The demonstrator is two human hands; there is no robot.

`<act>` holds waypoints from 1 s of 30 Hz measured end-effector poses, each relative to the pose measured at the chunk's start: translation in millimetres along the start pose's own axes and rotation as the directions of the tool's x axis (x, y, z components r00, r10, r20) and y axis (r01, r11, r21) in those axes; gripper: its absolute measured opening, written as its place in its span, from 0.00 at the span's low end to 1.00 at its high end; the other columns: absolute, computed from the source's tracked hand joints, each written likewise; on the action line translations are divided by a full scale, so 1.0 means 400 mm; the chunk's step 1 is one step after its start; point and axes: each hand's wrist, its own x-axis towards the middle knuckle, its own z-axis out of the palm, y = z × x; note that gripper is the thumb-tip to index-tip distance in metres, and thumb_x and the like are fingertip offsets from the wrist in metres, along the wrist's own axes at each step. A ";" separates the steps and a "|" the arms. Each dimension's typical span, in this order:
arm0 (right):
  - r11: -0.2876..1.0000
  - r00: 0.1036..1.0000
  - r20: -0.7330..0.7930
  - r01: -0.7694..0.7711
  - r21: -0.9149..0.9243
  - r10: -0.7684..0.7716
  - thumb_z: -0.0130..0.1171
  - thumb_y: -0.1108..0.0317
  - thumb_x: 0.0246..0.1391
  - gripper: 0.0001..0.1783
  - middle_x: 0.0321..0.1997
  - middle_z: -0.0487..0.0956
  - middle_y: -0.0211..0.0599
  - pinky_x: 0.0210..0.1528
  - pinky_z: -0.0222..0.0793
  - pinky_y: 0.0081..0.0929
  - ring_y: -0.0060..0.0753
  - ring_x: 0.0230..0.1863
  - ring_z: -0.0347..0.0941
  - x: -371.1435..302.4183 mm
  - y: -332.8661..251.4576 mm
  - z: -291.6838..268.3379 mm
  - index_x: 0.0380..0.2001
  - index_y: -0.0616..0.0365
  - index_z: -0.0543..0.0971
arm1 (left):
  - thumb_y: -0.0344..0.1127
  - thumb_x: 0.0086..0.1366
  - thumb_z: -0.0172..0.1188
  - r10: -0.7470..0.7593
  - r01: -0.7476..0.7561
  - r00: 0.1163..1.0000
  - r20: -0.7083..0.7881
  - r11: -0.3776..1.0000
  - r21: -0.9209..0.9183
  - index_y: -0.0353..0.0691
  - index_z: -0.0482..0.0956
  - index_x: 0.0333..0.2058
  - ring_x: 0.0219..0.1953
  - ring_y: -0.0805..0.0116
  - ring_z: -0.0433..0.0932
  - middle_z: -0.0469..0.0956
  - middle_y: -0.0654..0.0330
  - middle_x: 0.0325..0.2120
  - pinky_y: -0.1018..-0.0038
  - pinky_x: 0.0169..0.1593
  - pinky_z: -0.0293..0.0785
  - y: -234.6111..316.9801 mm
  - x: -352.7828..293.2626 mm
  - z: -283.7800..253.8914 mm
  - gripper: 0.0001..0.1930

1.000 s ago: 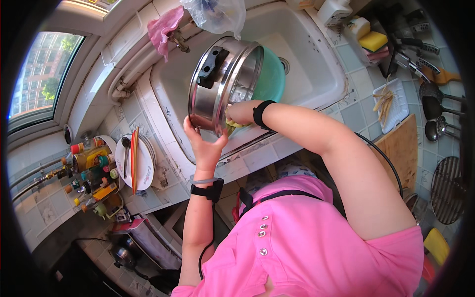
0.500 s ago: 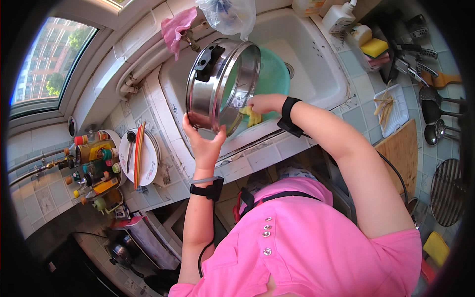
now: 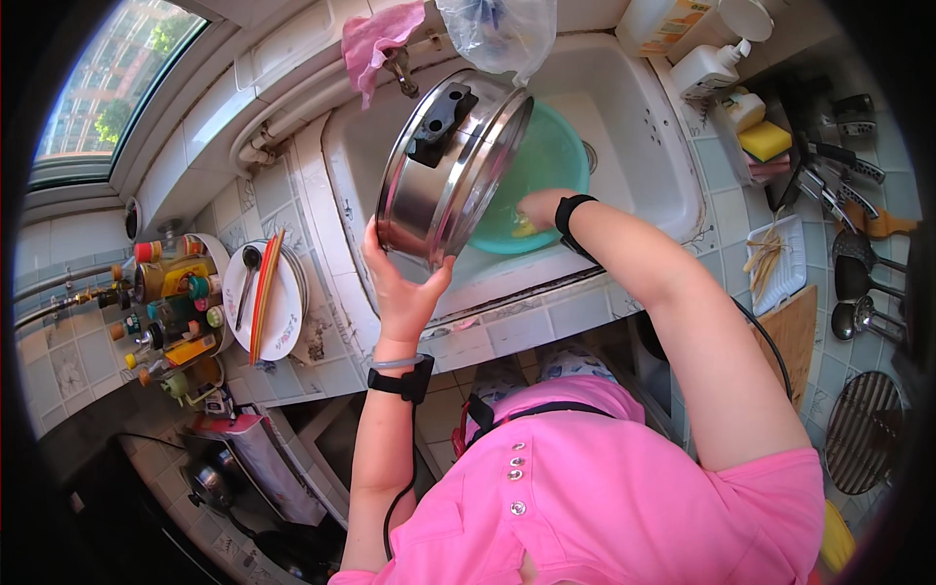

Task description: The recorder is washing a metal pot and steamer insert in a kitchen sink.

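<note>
Both hands work over the white sink [image 3: 624, 107]: left hand [image 3: 400, 283] grips steel pot [image 3: 444, 175], right hand [image 3: 541, 207] clutches yellow sponge [image 3: 524, 229].

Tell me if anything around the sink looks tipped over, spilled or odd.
Only the steel pot is askew, tipped on its side over the sink in the left hand. The right hand reaches into the green basin. Nothing spilled or damaged shows.
</note>
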 end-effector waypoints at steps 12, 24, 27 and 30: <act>0.735 0.695 -0.596 0.633 0.242 -0.402 0.51 0.70 0.49 0.15 0.43 0.73 0.50 0.49 0.68 0.42 0.53 0.47 0.71 0.019 -0.270 0.003 0.42 0.52 0.78 | 0.25 0.45 0.68 -0.110 0.108 0.994 -0.002 0.980 -0.170 0.38 0.47 0.61 0.46 0.68 0.67 0.65 0.59 0.45 0.68 0.55 0.64 -0.011 -0.010 0.015 0.47; 0.824 0.713 -0.651 0.516 0.236 -0.260 0.56 0.72 0.44 0.10 0.37 0.77 0.51 0.43 0.72 0.40 0.52 0.41 0.75 0.224 -0.165 0.104 0.32 0.59 0.81 | 0.27 0.43 0.69 -0.070 0.074 0.996 0.057 0.995 -0.066 0.39 0.47 0.60 0.50 0.64 0.65 0.63 0.56 0.49 0.64 0.57 0.63 -0.013 -0.046 0.031 0.48; 0.824 0.720 -0.565 0.554 0.117 -0.404 0.54 0.73 0.44 0.07 0.32 0.78 0.51 0.39 0.72 0.41 0.51 0.37 0.76 0.079 -0.222 0.031 0.27 0.55 0.81 | 0.28 0.42 0.70 -0.151 0.160 0.986 0.067 0.975 -0.152 0.35 0.47 0.61 0.55 0.59 0.63 0.62 0.52 0.51 0.64 0.62 0.58 -0.034 -0.070 0.002 0.50; 0.928 0.773 -0.559 0.372 0.015 -0.301 0.55 0.69 0.44 0.08 0.29 0.79 0.47 0.37 0.73 0.41 0.50 0.34 0.77 0.043 -0.123 -0.018 0.28 0.52 0.82 | 0.28 0.43 0.70 -0.213 0.229 0.973 0.090 0.936 -0.266 0.35 0.47 0.61 0.55 0.60 0.63 0.63 0.52 0.51 0.65 0.61 0.57 -0.019 -0.060 0.011 0.49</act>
